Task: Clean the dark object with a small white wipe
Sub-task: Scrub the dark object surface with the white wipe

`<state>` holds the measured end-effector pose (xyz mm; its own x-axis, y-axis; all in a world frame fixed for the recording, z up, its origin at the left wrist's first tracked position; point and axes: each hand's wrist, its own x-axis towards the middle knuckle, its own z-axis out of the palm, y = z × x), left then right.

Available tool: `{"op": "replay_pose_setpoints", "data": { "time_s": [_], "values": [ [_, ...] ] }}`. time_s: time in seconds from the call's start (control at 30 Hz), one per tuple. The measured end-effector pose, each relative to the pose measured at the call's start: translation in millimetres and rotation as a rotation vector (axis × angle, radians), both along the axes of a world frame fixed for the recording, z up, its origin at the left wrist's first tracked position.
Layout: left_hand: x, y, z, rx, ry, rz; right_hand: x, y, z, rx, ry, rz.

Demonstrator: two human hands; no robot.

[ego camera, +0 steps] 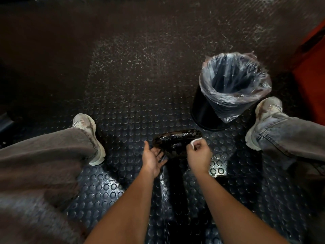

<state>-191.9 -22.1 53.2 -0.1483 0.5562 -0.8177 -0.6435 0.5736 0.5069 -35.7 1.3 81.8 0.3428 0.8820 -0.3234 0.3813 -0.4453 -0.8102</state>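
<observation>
A dark, glossy, oval object with a mottled surface hangs above the studded floor at the centre of the head view. My left hand lies palm up under its left end, fingers straight and supporting it. My right hand is at the object's right end, fingers curled, pinching a small white wipe against the object's edge. Most of the wipe is hidden inside the fist.
A black bin lined with a clear plastic bag stands just behind the object to the right. My legs in grey trousers and pale shoes flank the scene on the studded rubber floor. An orange surface is at far right.
</observation>
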Motion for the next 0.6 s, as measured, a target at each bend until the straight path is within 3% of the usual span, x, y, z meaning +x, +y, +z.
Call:
{"op": "replay_pose_setpoints", "data": {
  "time_s": [0.13, 0.23, 0.4, 0.5, 0.6],
  "values": [
    [-1.1, 0.9, -0.1, -0.010, -0.002, 0.008, 11.1, 17.3, -15.9, -0.198, 0.253, -0.255],
    [0.8, 0.7, 3.5, -0.009, -0.001, 0.019, 11.3, 18.1, 0.1, -0.058, 0.218, -0.279],
    [5.4, 0.6, 9.3, -0.012, 0.005, 0.032, 1.1, 0.1, 18.0, 0.214, 0.026, 0.020],
    [6.2, 1.0, 8.2, -0.014, 0.006, 0.028, -0.4, -3.2, 6.9, 0.161, -0.100, 0.169],
    [4.2, 1.3, 9.4, -0.014, -0.001, 0.025, 3.6, -0.8, -0.4, 0.027, -0.106, 0.123]
  ]
}}
